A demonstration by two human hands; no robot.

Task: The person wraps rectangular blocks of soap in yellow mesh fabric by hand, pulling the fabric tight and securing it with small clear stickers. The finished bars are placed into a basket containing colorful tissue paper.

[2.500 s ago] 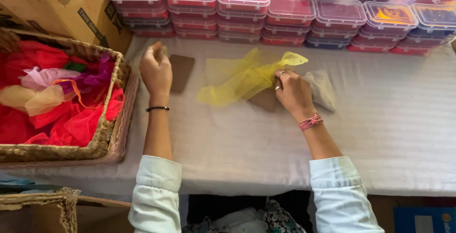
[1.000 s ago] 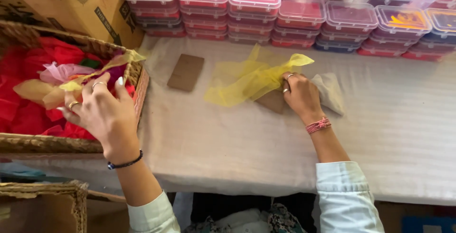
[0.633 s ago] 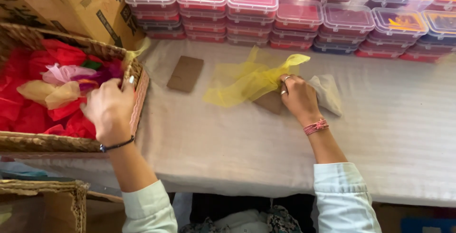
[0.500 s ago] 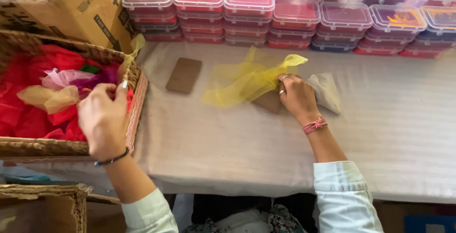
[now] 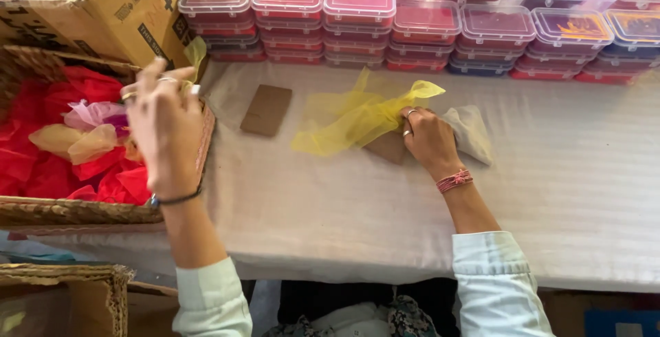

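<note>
Left hand [image 5: 165, 137] has lifted off the basket [image 5: 75, 210], pinching a yellow scrap [image 5: 196, 55]; right hand [image 5: 430, 141] is pressing flimsy, weightless yellow fabric [image 5: 357, 113] mid-table, best gripped bunched.

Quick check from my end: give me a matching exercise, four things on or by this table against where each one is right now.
Things:
1. left hand
2. right hand
3. brown card
4. lidded plastic boxes

Places:
A. stacked in rows along the far edge of the table
B. lying flat and alone on the white cloth between the two hands
C. raised over the wicker basket's rim, pinching a strip of yellow fabric
D. pressing down on the yellow mesh fabric at mid-table

Pairs: 1-C, 2-D, 3-B, 4-A
</note>
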